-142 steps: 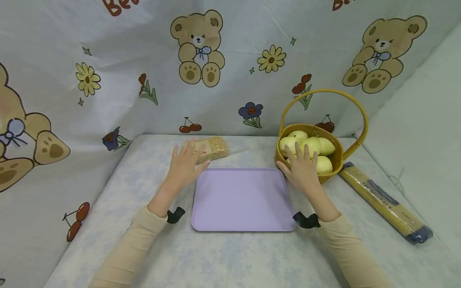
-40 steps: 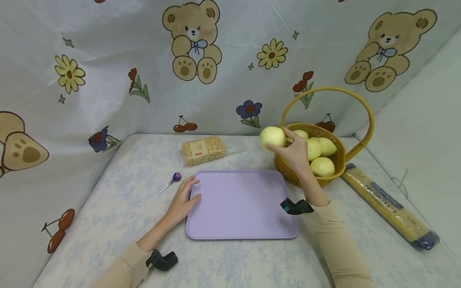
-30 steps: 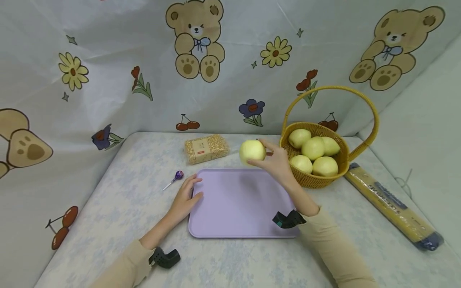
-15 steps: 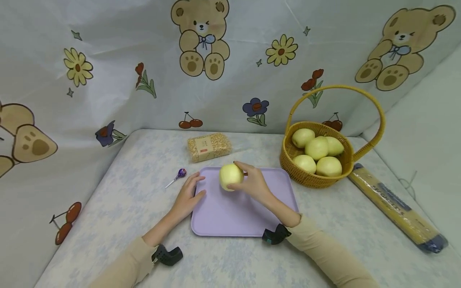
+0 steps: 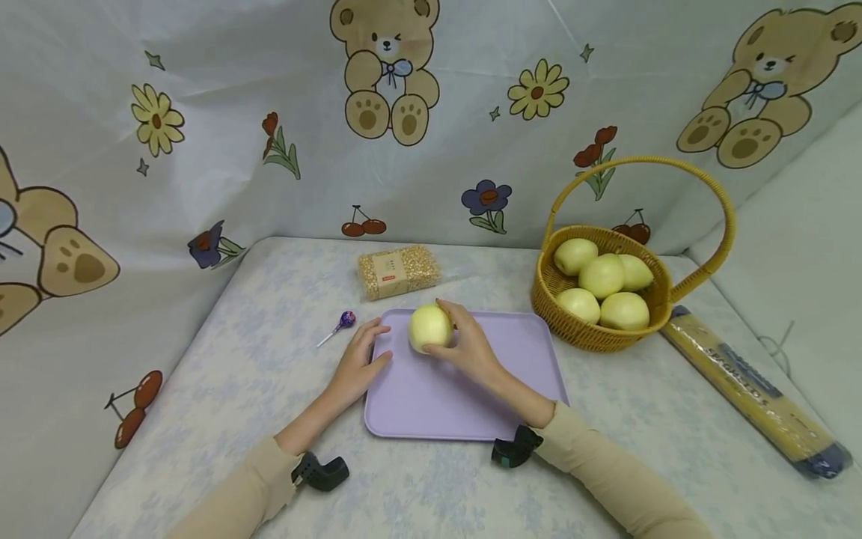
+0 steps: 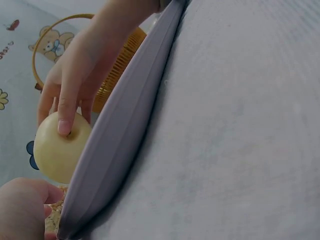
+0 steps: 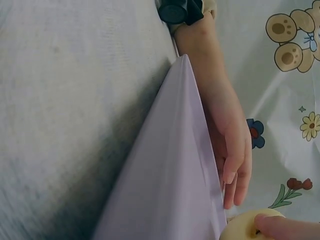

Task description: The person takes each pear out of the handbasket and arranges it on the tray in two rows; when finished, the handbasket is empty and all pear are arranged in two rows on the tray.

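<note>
My right hand (image 5: 471, 349) grips a round, pale yellow pear (image 5: 429, 329) between thumb and fingers, over the upper left part of a lilac tray (image 5: 465, 412). In the left wrist view the thumb presses beside the dimple of the pear (image 6: 57, 155); whether its underside touches the tray is hard to tell. My left hand (image 5: 355, 367) rests at the tray's left edge, its fingers relaxed along the rim; the right wrist view shows these fingers (image 7: 234, 150) fairly straight. Several similar pears (image 5: 601, 276) lie in a yellow woven basket (image 5: 579, 333) to the right of the tray.
Behind the tray lies a bag of corn kernels (image 5: 419, 268). A purple-wrapped lollipop (image 5: 346, 320) is left of the tray, close to my left hand. A long spaghetti packet (image 5: 754, 393) lies at the right, and the basket's tall handle (image 5: 723, 202) arches upward.
My right hand has taken a pear from the basket and carried it left, then down to the tray. The left hand has come from beside the corn bag to the tray's left edge.
</note>
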`<control>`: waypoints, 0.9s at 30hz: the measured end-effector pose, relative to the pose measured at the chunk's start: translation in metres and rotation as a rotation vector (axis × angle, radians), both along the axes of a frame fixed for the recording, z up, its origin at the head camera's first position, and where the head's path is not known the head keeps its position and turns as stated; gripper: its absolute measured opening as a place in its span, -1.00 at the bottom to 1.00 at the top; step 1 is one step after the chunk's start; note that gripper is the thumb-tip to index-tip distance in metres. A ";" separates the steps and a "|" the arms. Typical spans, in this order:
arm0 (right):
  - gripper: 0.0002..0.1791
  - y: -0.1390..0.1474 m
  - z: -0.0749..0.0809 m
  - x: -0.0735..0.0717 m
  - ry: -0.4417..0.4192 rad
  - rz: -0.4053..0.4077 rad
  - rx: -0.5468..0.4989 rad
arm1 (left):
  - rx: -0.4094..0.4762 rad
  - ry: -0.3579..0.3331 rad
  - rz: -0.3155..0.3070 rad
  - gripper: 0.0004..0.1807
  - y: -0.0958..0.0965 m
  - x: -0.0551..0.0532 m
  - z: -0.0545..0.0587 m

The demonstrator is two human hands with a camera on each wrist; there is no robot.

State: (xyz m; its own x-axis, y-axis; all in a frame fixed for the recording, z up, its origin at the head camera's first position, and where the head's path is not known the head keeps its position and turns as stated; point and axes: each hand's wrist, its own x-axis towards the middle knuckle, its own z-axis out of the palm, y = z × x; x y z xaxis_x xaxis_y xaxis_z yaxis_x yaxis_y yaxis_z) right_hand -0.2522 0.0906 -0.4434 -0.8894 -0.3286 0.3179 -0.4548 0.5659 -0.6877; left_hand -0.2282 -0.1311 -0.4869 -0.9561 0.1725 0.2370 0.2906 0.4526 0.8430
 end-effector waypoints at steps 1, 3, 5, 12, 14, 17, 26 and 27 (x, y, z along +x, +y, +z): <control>-0.14 0.000 -0.001 -0.001 0.008 0.006 -0.003 | 0.002 0.000 0.001 -0.53 0.000 0.000 0.000; -0.15 0.000 -0.002 -0.001 0.020 0.017 -0.013 | 0.001 0.004 0.001 -0.52 0.000 0.000 0.000; -0.16 -0.001 -0.002 -0.001 0.033 0.029 -0.016 | 0.004 -0.001 0.001 -0.53 0.000 0.000 0.001; -0.13 -0.002 -0.004 0.001 0.013 0.059 -0.010 | 0.003 -0.002 0.000 -0.53 0.000 0.001 0.002; -0.13 -0.002 -0.003 0.002 0.001 0.063 -0.015 | 0.004 -0.007 0.000 -0.53 0.000 0.002 0.003; -0.13 -0.003 -0.002 0.004 -0.011 0.064 -0.027 | 0.005 -0.011 0.000 -0.53 0.000 0.002 0.004; -0.17 -0.004 0.000 0.006 -0.028 0.060 -0.020 | -0.007 -0.010 0.003 -0.53 0.000 0.001 0.002; -0.17 -0.004 0.001 0.006 -0.029 0.056 -0.020 | -0.007 -0.013 0.002 -0.53 0.000 0.001 0.002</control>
